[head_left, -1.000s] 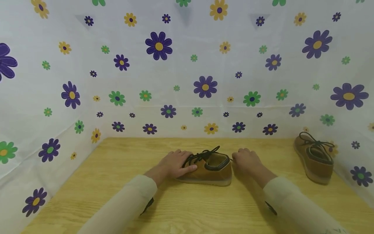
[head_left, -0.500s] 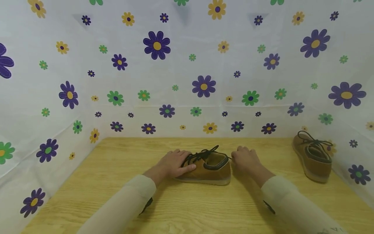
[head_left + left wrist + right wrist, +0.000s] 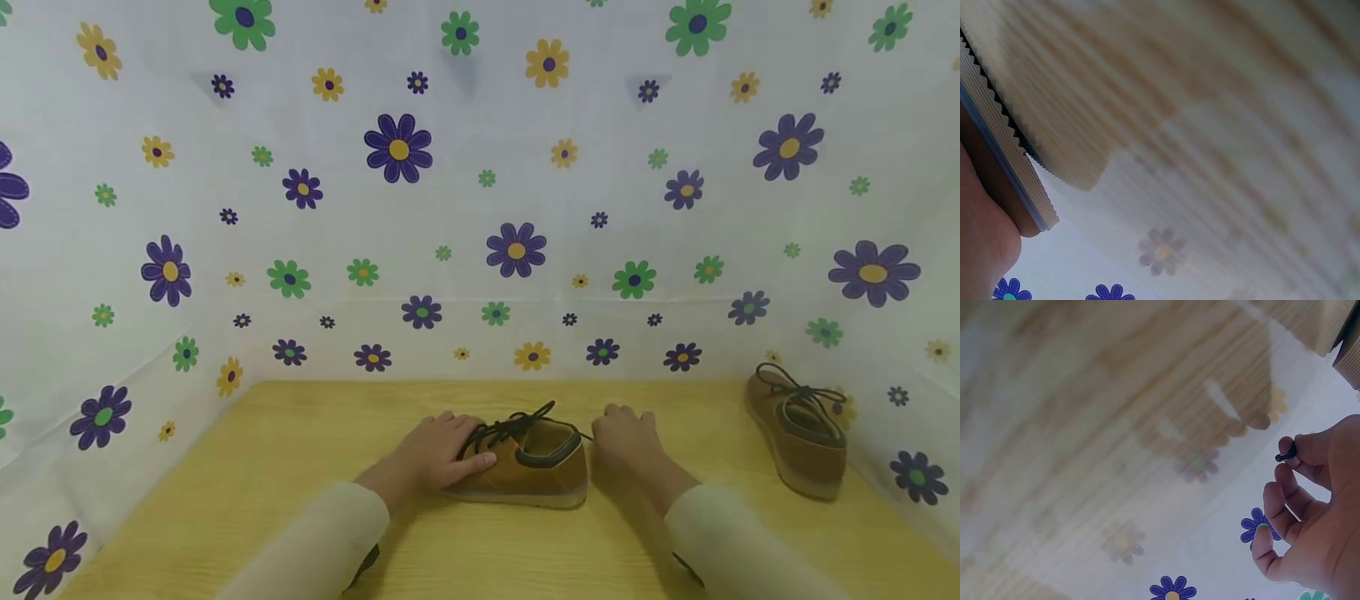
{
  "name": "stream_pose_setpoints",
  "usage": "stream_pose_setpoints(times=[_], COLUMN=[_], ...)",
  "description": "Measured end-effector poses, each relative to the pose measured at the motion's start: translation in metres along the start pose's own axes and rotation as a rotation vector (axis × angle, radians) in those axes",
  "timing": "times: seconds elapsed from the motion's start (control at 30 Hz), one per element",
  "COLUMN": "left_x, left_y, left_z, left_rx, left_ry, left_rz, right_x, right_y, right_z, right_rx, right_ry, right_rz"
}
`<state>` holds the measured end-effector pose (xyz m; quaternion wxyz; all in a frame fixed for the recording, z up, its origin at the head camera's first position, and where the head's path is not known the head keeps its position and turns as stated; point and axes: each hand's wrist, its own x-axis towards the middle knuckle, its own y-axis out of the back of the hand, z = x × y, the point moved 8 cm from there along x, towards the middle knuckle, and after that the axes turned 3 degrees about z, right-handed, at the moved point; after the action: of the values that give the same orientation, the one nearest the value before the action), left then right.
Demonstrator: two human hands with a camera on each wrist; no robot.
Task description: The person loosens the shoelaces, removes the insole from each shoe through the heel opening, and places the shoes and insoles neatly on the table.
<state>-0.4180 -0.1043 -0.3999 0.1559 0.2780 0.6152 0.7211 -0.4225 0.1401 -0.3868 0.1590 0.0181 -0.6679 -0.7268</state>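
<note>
A brown shoe (image 3: 536,483) with a dark collar stands on the table in the head view, toe to the left. My left hand (image 3: 438,450) grips its toe part, thumb along the near side. Its ridged sole (image 3: 1013,137) shows beside that hand in the left wrist view. Dark laces (image 3: 510,427) are tied in a bow on top, and one lace runs back past the heel. Behind the heel, my right hand (image 3: 628,442) pinches that shoelace; its dark tip (image 3: 1286,452) pokes out between thumb and forefinger in the right wrist view, other fingers curled.
A second brown shoe (image 3: 806,450), its laces tied in a bow, stands at the right by the side wall. A white flower-print cloth (image 3: 450,200) encloses the wood-grain table (image 3: 315,467) at the back and both sides.
The head view has tilted up, so table, shoes and hands appear lower. Both hands keep their hold on the shoe and the lace.
</note>
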Motion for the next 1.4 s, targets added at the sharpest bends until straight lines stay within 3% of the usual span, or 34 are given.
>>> stream_pose_setpoints(times=[0.2,0.33,0.63,1.4], left_x=[-0.009,-0.009,-0.006,-0.007], left_y=[-0.005,-0.006,-0.005,0.000], left_z=[0.004,0.004,0.004,0.006], left_rx=[-0.018,-0.011,0.009,0.006], left_ry=[-0.003,0.007,0.037,0.035], left_rz=[-0.010,-0.011,-0.084,-0.064], right_x=[-0.007,-0.007,-0.002,-0.005], right_y=[-0.009,-0.009,-0.013,-0.018], right_z=[-0.004,-0.003,0.003,0.015], right_rx=[0.014,0.035,0.072,0.128], right_ry=[0.004,-0.003,-0.040,-0.189], right_rz=[-0.028,-0.037,-0.123,-0.183])
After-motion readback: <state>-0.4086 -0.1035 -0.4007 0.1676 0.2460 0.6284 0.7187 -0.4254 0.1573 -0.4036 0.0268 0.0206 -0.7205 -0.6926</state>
